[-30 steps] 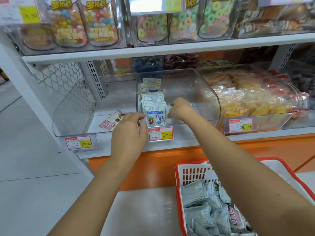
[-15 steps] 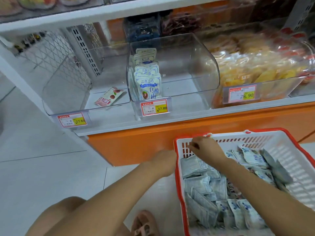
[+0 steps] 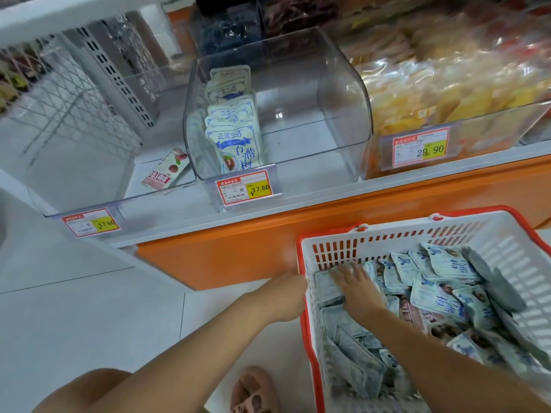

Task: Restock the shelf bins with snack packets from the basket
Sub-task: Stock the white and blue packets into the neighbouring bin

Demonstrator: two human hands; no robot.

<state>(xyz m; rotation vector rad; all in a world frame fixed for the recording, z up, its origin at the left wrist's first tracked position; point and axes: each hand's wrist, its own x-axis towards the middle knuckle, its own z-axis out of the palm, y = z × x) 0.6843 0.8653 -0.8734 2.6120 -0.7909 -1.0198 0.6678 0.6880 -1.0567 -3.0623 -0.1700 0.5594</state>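
A white basket with a red rim (image 3: 393, 223) stands on the floor in front of the shelf, holding several pale blue-and-white snack packets (image 3: 441, 296). My right hand (image 3: 356, 286) lies inside its near-left corner, fingers stretched over a grey-blue packet (image 3: 326, 286); nothing is lifted. My left hand (image 3: 284, 293) is outside the basket against its left rim, its fingers hidden. On the shelf, the middle clear bin (image 3: 328, 93) has a row of matching packets (image 3: 235, 141) standing along its left side.
The left clear bin (image 3: 89, 186) holds one pink packet (image 3: 167, 171). The right bin (image 3: 447, 93) is full of yellow snack bags. An orange shelf base (image 3: 238, 248) runs below. My knee (image 3: 89, 391) and sandalled foot (image 3: 253, 391) are on the tiled floor.
Both hands left the middle bin and dropped to the basket while the view tilted down. My right hand has since moved from the basket's rim onto the packets.
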